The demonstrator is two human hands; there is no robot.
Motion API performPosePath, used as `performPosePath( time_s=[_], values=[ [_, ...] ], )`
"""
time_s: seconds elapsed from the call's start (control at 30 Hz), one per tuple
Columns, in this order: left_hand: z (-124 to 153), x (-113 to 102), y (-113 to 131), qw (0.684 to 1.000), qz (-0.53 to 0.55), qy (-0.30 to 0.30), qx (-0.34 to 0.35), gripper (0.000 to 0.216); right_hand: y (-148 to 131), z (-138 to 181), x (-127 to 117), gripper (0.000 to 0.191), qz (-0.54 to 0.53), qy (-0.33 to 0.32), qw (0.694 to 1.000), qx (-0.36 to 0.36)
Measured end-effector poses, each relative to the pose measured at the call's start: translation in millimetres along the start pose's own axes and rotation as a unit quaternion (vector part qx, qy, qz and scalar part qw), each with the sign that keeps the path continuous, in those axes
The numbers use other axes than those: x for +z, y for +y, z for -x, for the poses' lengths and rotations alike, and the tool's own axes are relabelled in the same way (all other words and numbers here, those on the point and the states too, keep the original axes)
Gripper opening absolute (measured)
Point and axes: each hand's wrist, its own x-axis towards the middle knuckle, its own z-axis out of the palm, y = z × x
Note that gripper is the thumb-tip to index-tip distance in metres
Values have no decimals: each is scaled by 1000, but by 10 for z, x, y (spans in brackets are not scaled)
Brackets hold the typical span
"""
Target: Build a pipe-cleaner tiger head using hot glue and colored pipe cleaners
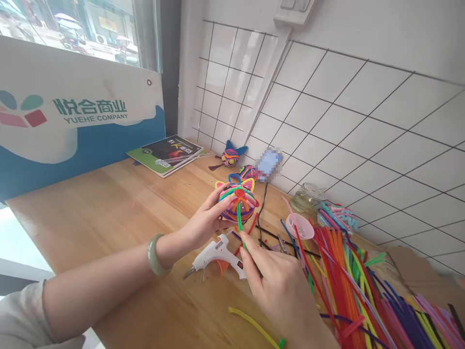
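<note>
My left hand (209, 213) is wrapped round the side of a round, multicoloured pipe-cleaner cat head (247, 201) with yellow-and-pink ears. Between the fingers of my right hand (272, 271) is a green pipe cleaner (239, 216), its upper end against the front of the cat head, below a red coil. I cannot tell whether that end is fixed there. Beneath my hands a white hot glue gun (218, 254) lies on its side, nozzle to the left. A yellow pipe cleaner (254, 322) rests in front of my right hand.
On the wooden table (145, 203), several bundled pipe cleaners (341, 266) spread at right, near a pink bowl (300, 226) and a glass jar (308, 196). Small scissors (282, 244) lie among scraps. Behind stand a blurred phone (269, 165), another animal head (231, 155) and booklets (165, 154).
</note>
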Motion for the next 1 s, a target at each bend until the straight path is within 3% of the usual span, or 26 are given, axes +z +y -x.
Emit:
performPosePath(
  time_s=[0.3,0.53,0.8,1.0],
  values=[
    [-38,-45,-35,1000,-16,2,-2,49,88,25,-322,20,-50,-8,997,59],
    [-9,-39,-52,998,-64,-20,-21,49,223,53,-375,20,-8,-27,994,107],
    [3,-26,-63,998,-44,-36,-35,49,215,41,-378,15,0,30,996,80],
    [-7,-30,-54,997,-46,-31,-49,50,201,52,-327,22,9,12,998,60]
  ],
)
